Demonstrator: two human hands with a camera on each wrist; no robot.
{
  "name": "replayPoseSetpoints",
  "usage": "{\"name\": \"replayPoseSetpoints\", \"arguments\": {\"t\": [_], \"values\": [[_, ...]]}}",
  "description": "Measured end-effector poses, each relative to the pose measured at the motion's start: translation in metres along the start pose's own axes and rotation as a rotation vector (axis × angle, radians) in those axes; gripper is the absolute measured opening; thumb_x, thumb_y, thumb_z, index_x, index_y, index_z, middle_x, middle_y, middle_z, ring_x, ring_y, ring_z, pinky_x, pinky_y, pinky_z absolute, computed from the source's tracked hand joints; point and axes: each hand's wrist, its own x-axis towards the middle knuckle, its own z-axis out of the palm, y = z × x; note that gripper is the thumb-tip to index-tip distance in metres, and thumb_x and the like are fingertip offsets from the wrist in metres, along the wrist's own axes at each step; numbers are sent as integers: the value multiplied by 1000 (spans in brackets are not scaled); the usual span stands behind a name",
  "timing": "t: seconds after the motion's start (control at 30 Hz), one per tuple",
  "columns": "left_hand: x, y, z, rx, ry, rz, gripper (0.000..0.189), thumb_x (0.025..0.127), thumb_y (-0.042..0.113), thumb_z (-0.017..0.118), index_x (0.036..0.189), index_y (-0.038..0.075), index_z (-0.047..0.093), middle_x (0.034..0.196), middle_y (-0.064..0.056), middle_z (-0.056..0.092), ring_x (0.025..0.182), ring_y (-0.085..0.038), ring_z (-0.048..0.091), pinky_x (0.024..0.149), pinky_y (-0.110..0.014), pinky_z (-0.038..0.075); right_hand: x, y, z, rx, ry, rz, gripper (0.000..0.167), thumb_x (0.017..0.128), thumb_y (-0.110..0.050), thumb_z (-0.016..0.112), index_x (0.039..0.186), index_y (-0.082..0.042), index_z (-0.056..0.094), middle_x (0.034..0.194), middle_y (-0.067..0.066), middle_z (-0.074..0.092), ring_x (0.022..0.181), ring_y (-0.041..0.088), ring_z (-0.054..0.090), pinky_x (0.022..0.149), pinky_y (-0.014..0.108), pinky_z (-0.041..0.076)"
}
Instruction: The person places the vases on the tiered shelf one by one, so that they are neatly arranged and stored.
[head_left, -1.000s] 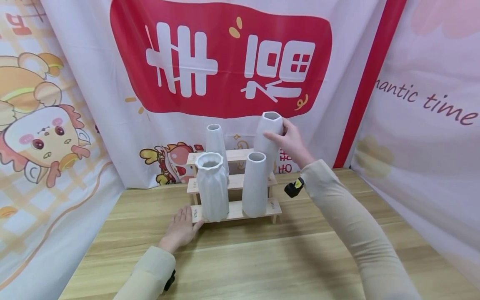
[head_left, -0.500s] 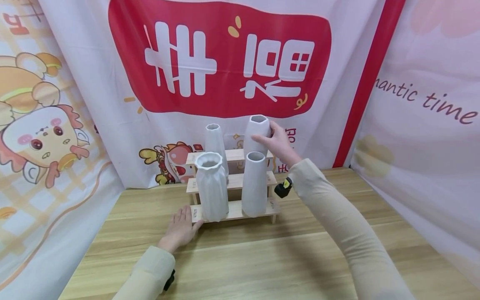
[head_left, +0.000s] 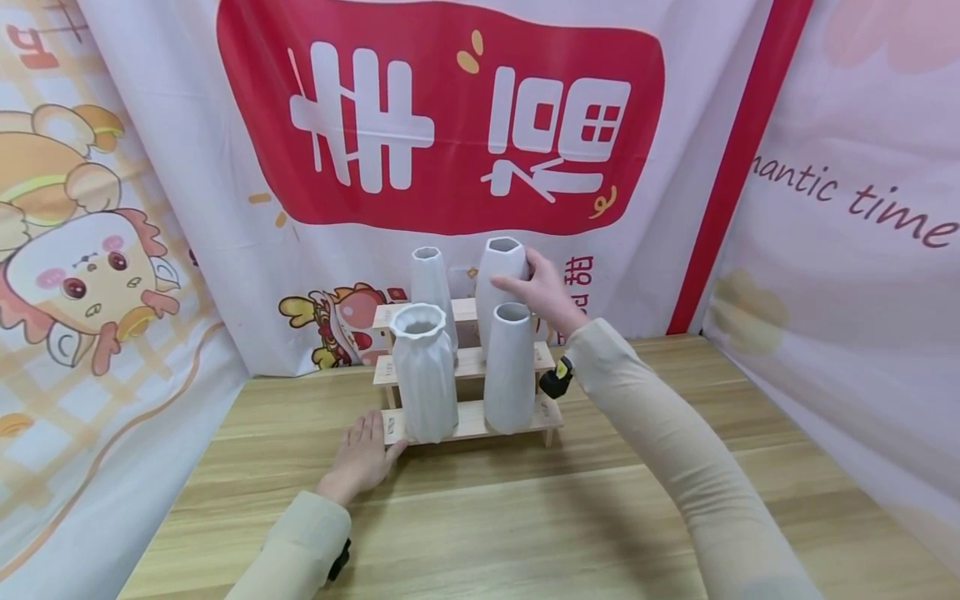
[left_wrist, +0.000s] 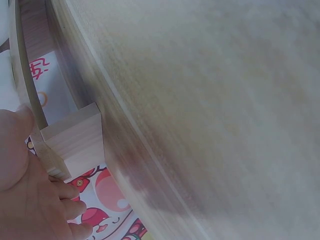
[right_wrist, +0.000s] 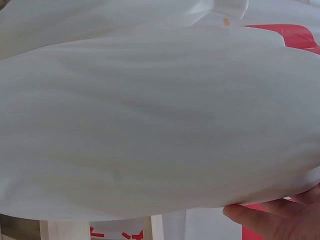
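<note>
A three-tier wooden stand (head_left: 551,413) carries several white vases. My right hand (head_left: 542,287) grips the upper part of a tall faceted vase (head_left: 498,275) at the back right, thumb in front. This vase (right_wrist: 150,125) fills most of the right wrist view, with fingertips at its lower edge; its base is hidden in the head view. Beside it stands a slim vase (head_left: 430,283). On the lowest tier are a fluted vase (head_left: 425,383) and a smooth tapered vase (head_left: 511,375). My left hand (head_left: 363,454) touches the stand's front left corner, fingers extended and thumb at the front edge.
The stand rests on a wood-grain tabletop (head_left: 480,525). A printed cloth (head_left: 337,250) hangs right behind it, and more printed cloth (head_left: 847,275) lines the right side. The front vases rise close before the back ones.
My right hand has moved left and down with the faceted vase, bringing it beside the slim vase behind the tapered one. My left hand has stayed at the stand's corner.
</note>
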Motion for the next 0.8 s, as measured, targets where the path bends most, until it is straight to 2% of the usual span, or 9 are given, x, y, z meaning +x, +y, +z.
{"name": "replayPoseSetpoints", "arguments": {"t": [0.27, 0.8], "values": [[2, -2, 2, 19, -5, 3, 75, 98, 40, 36, 140, -15, 6, 145, -34, 7, 133, -47, 6, 106, -56, 3, 1, 3, 4, -16, -6, 22, 63, 77, -40, 73, 130, -23, 45, 120, -3, 54, 100, 17, 54, 83, 40, 49], [3, -3, 4, -1, 6, 2, 75, 99, 40, 36, 140, -16, 6, 145, -34, 7, 133, -46, 6, 107, -55, 5, 6, 1, 5, -26, -50, 43, 66, 76, -42, 73, 132, -26, 43, 122, -5, 52, 101, 16, 53, 85, 40, 48]]}}
